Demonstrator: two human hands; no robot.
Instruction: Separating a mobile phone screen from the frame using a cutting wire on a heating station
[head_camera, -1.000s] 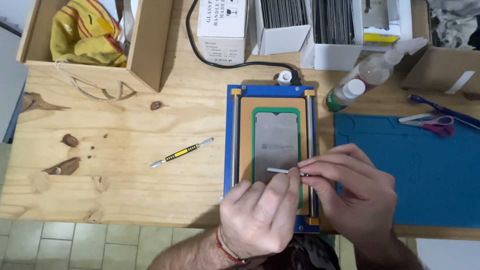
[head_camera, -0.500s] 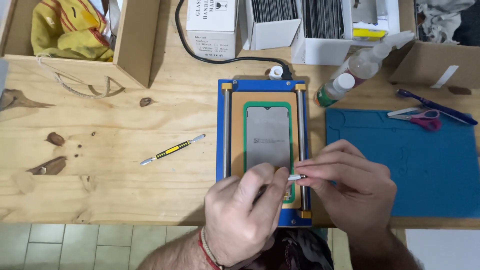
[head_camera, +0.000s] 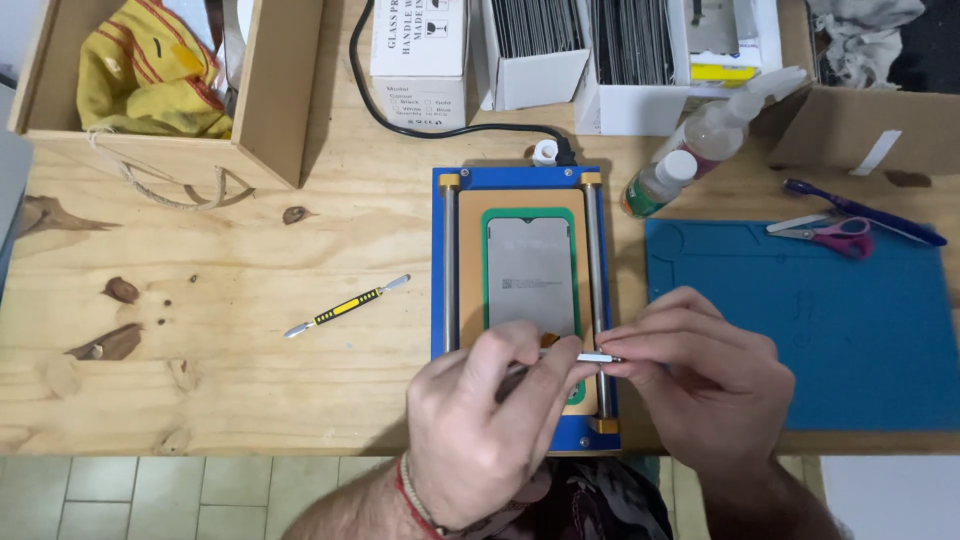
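Both hands pinch a thin metal tool over the near end of the phone panel, which lies in a blue fixture w/ orange bed. Left hand & right hand closed on it. Far left of the hands: wooden box w/ yellow cloth. Beyond the hands: white boxes w/ dark panels.

Thin silver tool lies level, pinched above the grey phone panel.
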